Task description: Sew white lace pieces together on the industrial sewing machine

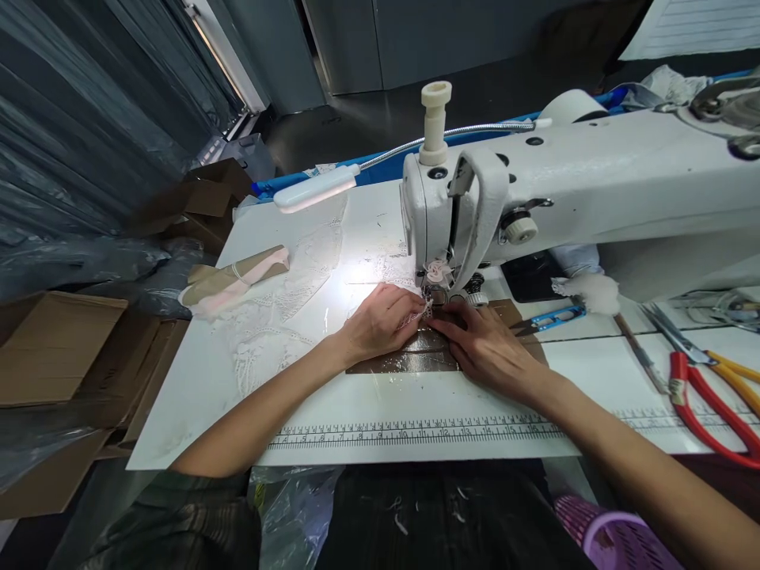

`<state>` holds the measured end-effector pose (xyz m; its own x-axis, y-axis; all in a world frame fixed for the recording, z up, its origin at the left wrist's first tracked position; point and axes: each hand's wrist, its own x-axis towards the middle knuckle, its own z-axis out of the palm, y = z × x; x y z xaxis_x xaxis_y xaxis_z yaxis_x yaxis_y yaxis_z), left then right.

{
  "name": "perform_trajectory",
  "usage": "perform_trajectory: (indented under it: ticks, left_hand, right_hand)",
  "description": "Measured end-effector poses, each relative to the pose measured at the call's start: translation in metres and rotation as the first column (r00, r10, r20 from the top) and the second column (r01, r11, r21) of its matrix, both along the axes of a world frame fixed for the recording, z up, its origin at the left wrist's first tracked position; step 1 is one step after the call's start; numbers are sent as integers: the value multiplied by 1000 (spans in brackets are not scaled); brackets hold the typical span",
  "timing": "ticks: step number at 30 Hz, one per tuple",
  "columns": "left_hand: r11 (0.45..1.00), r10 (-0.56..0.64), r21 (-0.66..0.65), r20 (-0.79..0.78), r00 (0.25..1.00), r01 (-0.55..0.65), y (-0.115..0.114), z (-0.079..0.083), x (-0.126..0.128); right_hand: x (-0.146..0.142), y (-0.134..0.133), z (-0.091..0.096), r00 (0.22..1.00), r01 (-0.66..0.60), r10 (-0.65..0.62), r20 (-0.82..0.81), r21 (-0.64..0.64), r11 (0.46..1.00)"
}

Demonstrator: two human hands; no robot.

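My left hand [380, 321] is closed on a small piece of pale pink lace [411, 318], in front of the presser foot of a white sewing machine [423, 214]. From the other side, my right hand [490, 344] pinches the lace's edge near the needle area, its fingers bent. Under both hands lies a shiny brown sheet [409, 362] on the white table. The fingertips partly hide the lace, and the needle itself cannot be made out. A pink fabric rosette [438, 271] sits on the machine head just above the fingers.
White lace pieces [273, 332] and a pink-wrapped roll [237, 281] lie left. A lamp [317, 188] shines over them. Blue thread snips [555, 318], a brown-handled tool [641, 354] and red-handled scissors [709, 404] lie right. A printed ruler [416, 434] runs along the front edge.
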<state>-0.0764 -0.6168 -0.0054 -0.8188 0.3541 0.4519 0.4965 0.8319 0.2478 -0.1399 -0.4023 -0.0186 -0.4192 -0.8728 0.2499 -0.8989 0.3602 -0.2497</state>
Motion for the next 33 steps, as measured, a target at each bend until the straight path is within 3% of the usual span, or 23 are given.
perform_trajectory:
  ticks: [6,12,16,22,27,33]
  left_hand:
    - [988,-14,-151,63,998,24,-4,-7,-3]
    - [996,-16,-82,46,999,20,-7,-6,-1]
    - [1000,-6,0,-6,1000,6,-7,-7,-1]
    - [993,-58,-100,43,997,62,-9,-11,-4]
    - [993,-81,-80,50,995,85,-13,-11,-4]
    - [981,-98,-169,-14,995,95,-12,-12,-4]
  right_hand:
    - [-2,-1,-3,999,-1,2,48,-7,1000]
    - [-12,1,0,985,-68,72,158,-32,997]
    - [-12,-2,0,986,-73,75,149,-17,997]
    - [-4,-6,-4,998,-22,22,53,6,1000]
    - [-2,-4,-6,999,-6,6,36,-1,1000]
    - [-11,4,-5,978,-47,72,193,-134,990]
